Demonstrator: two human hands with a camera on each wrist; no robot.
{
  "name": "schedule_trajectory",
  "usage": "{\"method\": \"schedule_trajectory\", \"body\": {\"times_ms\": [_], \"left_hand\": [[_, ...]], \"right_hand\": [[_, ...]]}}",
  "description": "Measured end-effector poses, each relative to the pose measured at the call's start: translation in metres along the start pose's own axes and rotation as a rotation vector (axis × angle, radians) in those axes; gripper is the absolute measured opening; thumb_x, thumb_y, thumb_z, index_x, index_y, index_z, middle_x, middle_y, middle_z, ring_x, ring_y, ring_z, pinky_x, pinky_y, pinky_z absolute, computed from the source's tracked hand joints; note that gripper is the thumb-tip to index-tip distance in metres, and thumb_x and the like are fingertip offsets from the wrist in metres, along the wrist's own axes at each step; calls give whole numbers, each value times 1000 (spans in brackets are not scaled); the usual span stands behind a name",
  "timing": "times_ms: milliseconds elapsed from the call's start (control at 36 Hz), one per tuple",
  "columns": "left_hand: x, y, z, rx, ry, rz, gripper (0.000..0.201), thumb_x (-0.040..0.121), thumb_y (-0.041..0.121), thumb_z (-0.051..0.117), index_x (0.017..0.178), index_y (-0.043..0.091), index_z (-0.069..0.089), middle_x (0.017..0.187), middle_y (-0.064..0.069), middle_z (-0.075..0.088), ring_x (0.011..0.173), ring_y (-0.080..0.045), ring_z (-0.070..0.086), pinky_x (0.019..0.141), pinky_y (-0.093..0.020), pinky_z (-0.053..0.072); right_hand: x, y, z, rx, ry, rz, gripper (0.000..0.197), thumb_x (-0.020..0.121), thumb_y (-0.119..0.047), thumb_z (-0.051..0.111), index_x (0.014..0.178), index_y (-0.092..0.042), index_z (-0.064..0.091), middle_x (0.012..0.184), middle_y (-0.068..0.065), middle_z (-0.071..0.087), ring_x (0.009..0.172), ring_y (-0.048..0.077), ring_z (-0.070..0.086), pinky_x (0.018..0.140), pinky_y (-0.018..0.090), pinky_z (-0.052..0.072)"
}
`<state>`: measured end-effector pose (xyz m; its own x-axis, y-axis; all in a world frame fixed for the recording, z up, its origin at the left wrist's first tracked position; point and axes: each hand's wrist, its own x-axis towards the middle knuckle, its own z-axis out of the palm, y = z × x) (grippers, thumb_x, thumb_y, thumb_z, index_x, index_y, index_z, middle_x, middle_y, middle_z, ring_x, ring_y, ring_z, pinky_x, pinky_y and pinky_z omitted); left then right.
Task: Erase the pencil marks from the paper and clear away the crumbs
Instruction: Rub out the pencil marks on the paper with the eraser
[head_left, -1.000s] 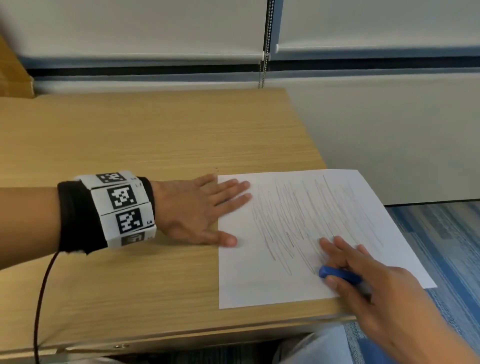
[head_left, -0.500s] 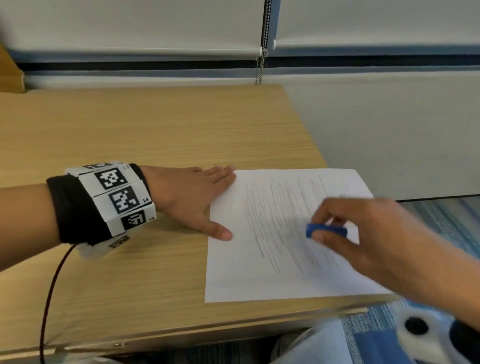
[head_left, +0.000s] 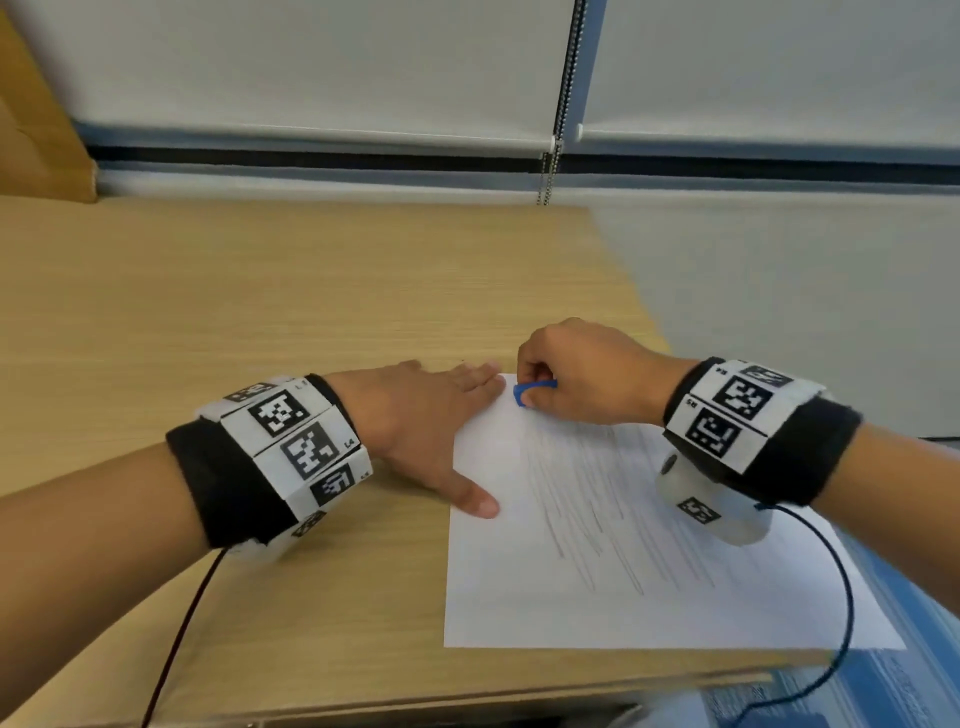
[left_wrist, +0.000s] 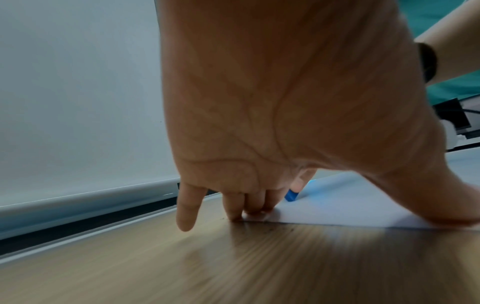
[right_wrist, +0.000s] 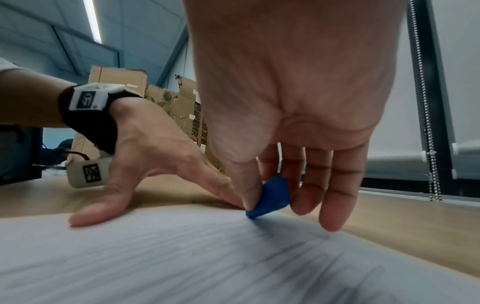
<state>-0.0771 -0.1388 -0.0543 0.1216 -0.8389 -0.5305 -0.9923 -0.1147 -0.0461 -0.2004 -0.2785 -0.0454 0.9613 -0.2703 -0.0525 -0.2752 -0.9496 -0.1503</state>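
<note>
Right hand (head_left: 587, 376) pinches a blue eraser (head_left: 532, 391) between thumb and fingers; in the right wrist view the eraser's lower corner meets the paper (head_left: 623, 545) at the sheet's far-left corner, centre of the head frame. Left hand (head_left: 415, 415) lies flat and spread on the desk (head_left: 311, 291), fingertips and thumb overlapping the paper's left edge, gripping nothing. Pencil marks (head_left: 597, 499) cover the middle of the sheet as long slanted strokes; none appear erased. Small dark specks lie on the desk beside the left fingertips in the left wrist view; whether they are eraser crumbs cannot be told.

Risks noted:
- The sheet is held along one edge only. Strokes pushed toward the left hand could buckle or crease the paper; strokes toward the free right side could drag it.
- The sheet's lower-right corner sits at the desk edge, so a slide may carry it over.
- Contact is on an eraser corner; heavy pressure there may tear or smear rather than lift graphite.
- The right wrist cable (head_left: 847, 597) trails across the sheet's right side and could snag or scatter crumbs.
</note>
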Motion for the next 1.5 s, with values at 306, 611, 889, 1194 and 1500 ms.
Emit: {"method": "schedule_trajectory", "body": {"times_ms": [306, 611, 889, 1194, 1500], "left_hand": [[2, -3, 1, -24, 0, 16, 127, 66, 87, 52, 152, 26, -19, 158, 11, -24, 148, -8, -3, 121, -47, 4], [2, 2, -5, 3, -29, -3, 125, 68, 84, 53, 152, 27, -21, 158, 9, -25, 149, -10, -2, 119, -50, 0], [1, 5, -6, 9, -43, -29, 126, 68, 83, 54, 151, 27, -22, 158, 9, -26, 149, -10, -3, 119, -51, -1], [2, 5, -7, -11, -57, -30, 126, 67, 82, 57, 150, 30, -24, 157, 12, -26, 149, -10, -3, 119, -54, 1], [4, 9, -10, 12, -70, -52, 126, 68, 81, 58, 151, 31, -22, 159, 8, -23, 149, -15, 7, 119, -53, 2]], "right_hand": [[-5, 1, -8, -38, -96, -103, 15, 87, -29, 60, 89, -16, 68, 89, -2, 65, 77, 14, 55, 68, 36, 50], [0, 2, -9, 22, -129, -186, 8, 82, -21, 66, 81, -14, 69, 81, -2, 65, 72, 14, 57, 66, 30, 49], [3, 1, -8, 117, -206, -158, 10, 80, -19, 71, 75, -12, 67, 77, 4, 68, 66, 15, 58, 58, 23, 44], [7, 0, -9, 166, -282, -169, 10, 79, -19, 73, 77, -10, 70, 76, 7, 69, 68, 19, 60, 62, 30, 49], [4, -3, -7, 236, -320, -181, 9, 79, -19, 75, 75, -13, 70, 74, 4, 69, 63, 11, 57, 58, 21, 45]]}}
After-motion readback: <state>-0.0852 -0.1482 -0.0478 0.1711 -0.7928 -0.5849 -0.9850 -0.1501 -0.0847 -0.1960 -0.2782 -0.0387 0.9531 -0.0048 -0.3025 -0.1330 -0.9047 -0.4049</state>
